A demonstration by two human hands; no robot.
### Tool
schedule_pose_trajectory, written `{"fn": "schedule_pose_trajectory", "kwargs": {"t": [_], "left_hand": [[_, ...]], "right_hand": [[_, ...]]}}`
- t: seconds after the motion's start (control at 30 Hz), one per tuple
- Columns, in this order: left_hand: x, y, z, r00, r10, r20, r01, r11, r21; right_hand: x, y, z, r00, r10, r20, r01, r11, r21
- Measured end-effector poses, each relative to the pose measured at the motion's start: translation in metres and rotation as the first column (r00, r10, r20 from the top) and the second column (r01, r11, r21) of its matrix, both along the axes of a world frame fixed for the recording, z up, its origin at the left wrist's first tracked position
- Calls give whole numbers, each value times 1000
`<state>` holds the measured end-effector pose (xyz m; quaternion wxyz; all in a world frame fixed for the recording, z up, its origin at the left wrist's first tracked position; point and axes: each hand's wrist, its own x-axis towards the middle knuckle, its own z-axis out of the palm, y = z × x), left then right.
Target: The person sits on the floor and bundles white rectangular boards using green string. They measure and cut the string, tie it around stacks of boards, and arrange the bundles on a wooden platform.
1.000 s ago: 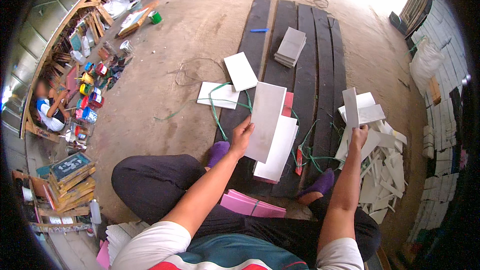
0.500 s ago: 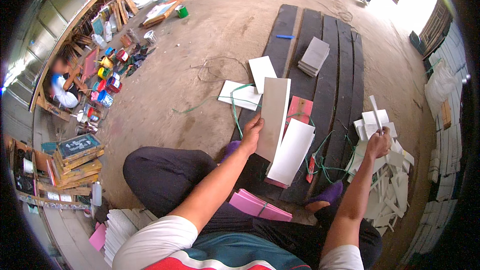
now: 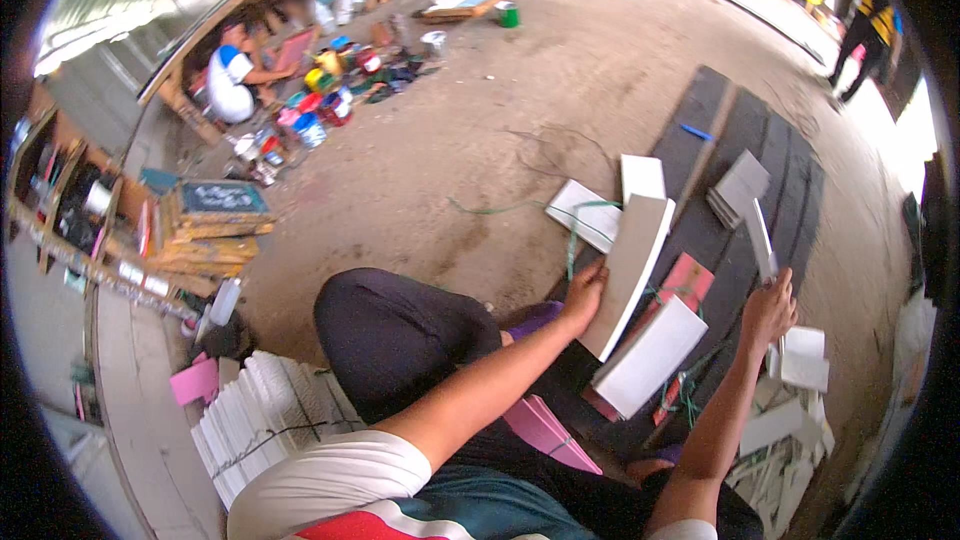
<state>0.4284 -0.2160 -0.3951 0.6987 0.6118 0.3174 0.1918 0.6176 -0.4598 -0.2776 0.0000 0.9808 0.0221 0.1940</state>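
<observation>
My left hand (image 3: 585, 298) is closed on the edge of a long pale foam-like board (image 3: 632, 275), which stands tilted over the dark planks. My right hand (image 3: 768, 312), raised to the right, is closed round a narrow whitish strip (image 3: 762, 238) that points up and away; its exact kind is unclear. Between my hands a white rectangular block (image 3: 652, 358) lies on a reddish board (image 3: 688, 280). Beyond my left hand are two white sheets (image 3: 583, 214) with green string across one. A banded pink stack (image 3: 550, 432) rests by my legs.
Dark planks (image 3: 725, 130) carry a grey stack (image 3: 738, 188) and a blue pen-like item (image 3: 696, 131). White offcuts (image 3: 785, 440) lie heaped at right, tied white sheets (image 3: 265, 430) at left. A person (image 3: 235, 75) sits by paint cans (image 3: 325, 105); another person (image 3: 868, 30) stands far right.
The view has swung left, so the scene sits further right. My right hand has risen from beside the offcut heap with the strip. My left hand still grips the board, now more tilted.
</observation>
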Motion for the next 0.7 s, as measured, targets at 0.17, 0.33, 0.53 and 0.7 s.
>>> {"fn": "schedule_pose_trajectory", "kwargs": {"t": [0.17, 0.33, 0.53, 0.7], "left_hand": [[-27, 4, -17, 981, 193, -31, -191, 980, 50], [-53, 38, -1, 914, 357, -193, -370, 928, -40], [-73, 58, 48, 866, 469, -171, -486, 871, -70], [-75, 57, 41, 887, 446, -121, -460, 878, -134]], "right_hand": [[-28, 85, -14, 951, 308, 36, -291, 846, 448], [-94, 161, -8, 878, 434, -201, -302, 829, 471], [-140, 200, -37, 652, 758, -22, -418, 383, 824], [-162, 203, -26, 611, 791, -5, -336, 265, 904]]}}
